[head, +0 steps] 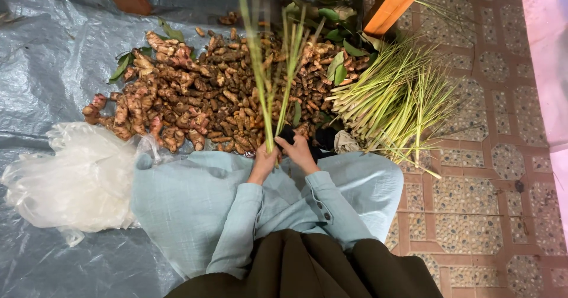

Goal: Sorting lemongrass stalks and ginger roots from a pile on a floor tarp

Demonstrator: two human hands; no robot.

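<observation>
My left hand [264, 159] grips the base of a few long green lemongrass stalks [260, 67] that rise toward the camera. My right hand [299, 150] is closed on a small dark object [286, 135] pressed against the bottom of those stalks; what it is cannot be made out. Both hands meet over my lap, covered in pale blue cloth [189, 203]. Just beyond them lies a big heap of brown ginger-like roots [195, 97]. To the right lies a pile of cut lemongrass [390, 102].
A grey plastic tarp [53, 55] covers the floor on the left, with a crumpled clear plastic bag [77, 179] on it. Patterned tiles [491, 174] lie on the right. Green leaves [337, 14] and orange wooden legs [393, 2] stand at the back.
</observation>
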